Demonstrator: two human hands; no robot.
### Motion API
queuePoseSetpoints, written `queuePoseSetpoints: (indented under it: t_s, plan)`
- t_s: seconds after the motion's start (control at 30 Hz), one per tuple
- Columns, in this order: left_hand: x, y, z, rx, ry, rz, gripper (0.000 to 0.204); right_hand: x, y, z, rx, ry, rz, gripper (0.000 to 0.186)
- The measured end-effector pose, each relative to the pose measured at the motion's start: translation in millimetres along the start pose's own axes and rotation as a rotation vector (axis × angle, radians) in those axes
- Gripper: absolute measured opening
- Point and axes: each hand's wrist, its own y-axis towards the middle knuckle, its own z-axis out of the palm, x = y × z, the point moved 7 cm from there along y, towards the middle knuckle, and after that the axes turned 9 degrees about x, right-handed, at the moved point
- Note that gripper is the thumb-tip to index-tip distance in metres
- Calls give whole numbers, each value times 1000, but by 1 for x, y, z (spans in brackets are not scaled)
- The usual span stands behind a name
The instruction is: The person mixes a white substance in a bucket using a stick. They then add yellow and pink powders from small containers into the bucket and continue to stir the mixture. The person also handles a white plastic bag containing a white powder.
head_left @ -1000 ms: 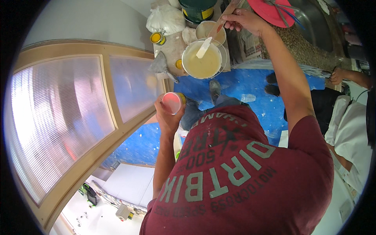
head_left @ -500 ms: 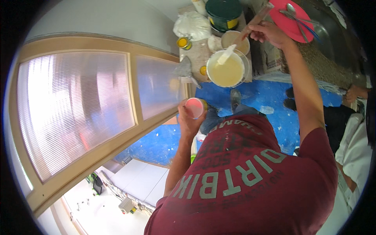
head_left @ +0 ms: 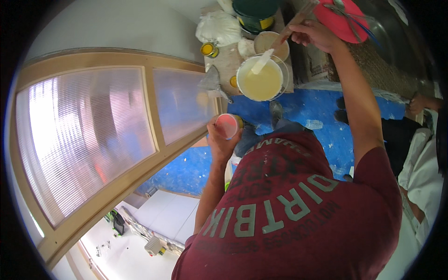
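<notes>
My left hand [head_left: 221, 148] is wrapped round a small tin [head_left: 227, 126] with a pinkish-red inside, held upright near the window frame. In my right hand [head_left: 316, 35], fingers closed, is a long flat stirring stick [head_left: 290, 31] coated with pale paint at its lower end. That end [head_left: 259, 66] slants down over a white bucket [head_left: 238, 82] of cream-yellow paint [head_left: 267, 86]; I cannot tell how deep it dips. Behind the bucket stands another tub [head_left: 270, 39] with beige contents.
A dark green bucket [head_left: 254, 15], white plastic bag [head_left: 217, 29], yellow tin [head_left: 209, 50] and trowel [head_left: 212, 80] sit around the paint. Cutlery lies on a red plate [head_left: 333, 23] beside a sink. At left is a framed ribbed window [head_left: 116, 126]. Another person's hand [head_left: 423, 103] shows at right.
The whole scene has shifted slightly up and left in the view. Both hands keep their holds, and the stick stays over the paint bucket.
</notes>
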Motion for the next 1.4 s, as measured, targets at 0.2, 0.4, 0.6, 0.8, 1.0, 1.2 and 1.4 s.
queuePoseSetpoints:
  t_s: [0.2, 0.4, 0.6, 0.8, 1.0, 1.2, 1.4]
  plan:
    - [2, 4, 4, -18, -4, 86, 76, -7, 6, 0, 14, 7, -15, 38]
    - [2, 9, 8, 12, 31, 66, 84, -13, 2, -4, -9, 23, -12, 38]
    - [1, 11, 9, 26, 20, 51, 85, -16, 3, -4, -8, 31, 4, 38]
    - [2, 15, 7, 39, 7, 59, 86, -18, 6, 0, 17, 46, -1, 37]
    - [0, 19, 1, 25, 28, 62, 85, -11, 6, 5, -28, -9, -8, 33]
    - [9, 21, -5, -4, 37, 62, 83, -18, 15, 24, -54, -120, 9, 32]
    - [13, 43, -17, -24, -9, 55, 82, -58, 22, 109, -199, -545, -83, 28]
